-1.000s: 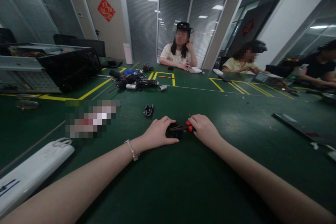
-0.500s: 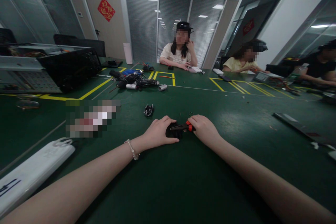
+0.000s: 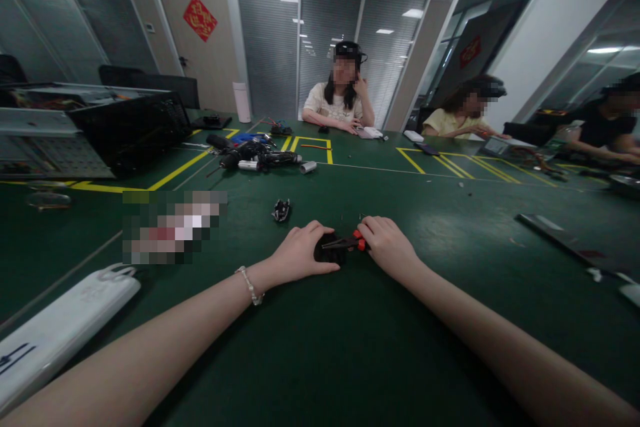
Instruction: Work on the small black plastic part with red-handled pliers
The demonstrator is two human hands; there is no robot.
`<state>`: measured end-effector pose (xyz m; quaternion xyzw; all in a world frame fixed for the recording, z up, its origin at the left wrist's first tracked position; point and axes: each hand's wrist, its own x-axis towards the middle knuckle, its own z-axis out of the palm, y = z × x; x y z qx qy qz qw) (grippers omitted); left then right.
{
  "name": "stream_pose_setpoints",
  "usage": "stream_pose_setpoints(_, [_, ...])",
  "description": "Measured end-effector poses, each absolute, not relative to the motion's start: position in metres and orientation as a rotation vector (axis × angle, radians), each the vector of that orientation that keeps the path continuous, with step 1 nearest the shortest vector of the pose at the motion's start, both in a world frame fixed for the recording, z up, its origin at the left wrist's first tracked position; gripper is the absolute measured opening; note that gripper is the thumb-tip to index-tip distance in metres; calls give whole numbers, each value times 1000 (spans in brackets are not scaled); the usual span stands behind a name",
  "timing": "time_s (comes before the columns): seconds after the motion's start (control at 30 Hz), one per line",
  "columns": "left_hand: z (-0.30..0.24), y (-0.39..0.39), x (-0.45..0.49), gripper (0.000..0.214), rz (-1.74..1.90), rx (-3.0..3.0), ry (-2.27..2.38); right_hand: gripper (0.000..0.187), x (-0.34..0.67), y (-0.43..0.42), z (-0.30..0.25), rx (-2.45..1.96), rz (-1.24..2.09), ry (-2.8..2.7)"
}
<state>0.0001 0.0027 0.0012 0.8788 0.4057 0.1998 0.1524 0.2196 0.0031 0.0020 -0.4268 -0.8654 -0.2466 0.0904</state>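
My left hand (image 3: 299, 255) rests on the green table (image 3: 350, 347), fingers curled round a small black object (image 3: 327, 252) that it holds down. My right hand (image 3: 387, 245) is closed on the red handles of a pair of pliers (image 3: 350, 241). The dark jaws of the pliers point left, onto the black object. Both forearms stretch out from the bottom of the view. A beaded bracelet (image 3: 249, 285) sits on my left wrist.
A small black part (image 3: 281, 210) lies just beyond my hands. Dark tools (image 3: 250, 155) are piled farther back, a black case (image 3: 131, 130) stands at the left, and a white device (image 3: 60, 330) lies at the near left. Three people sit at the table's far and right sides.
Nothing has visibly changed apart from a slight shift of the view; both hands stay on the black object and the pliers.
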Motion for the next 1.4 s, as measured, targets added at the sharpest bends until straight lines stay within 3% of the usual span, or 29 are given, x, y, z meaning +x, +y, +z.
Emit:
stream_pose_setpoints(0.37, [3,1,0,62,543,2532,1149,28,219,5,2,-1281,-577,-2593])
stream_pose_setpoints(1.4, [4,1,1,61,540,2503,1159,30,220,10,1,-1258,-531,-2625])
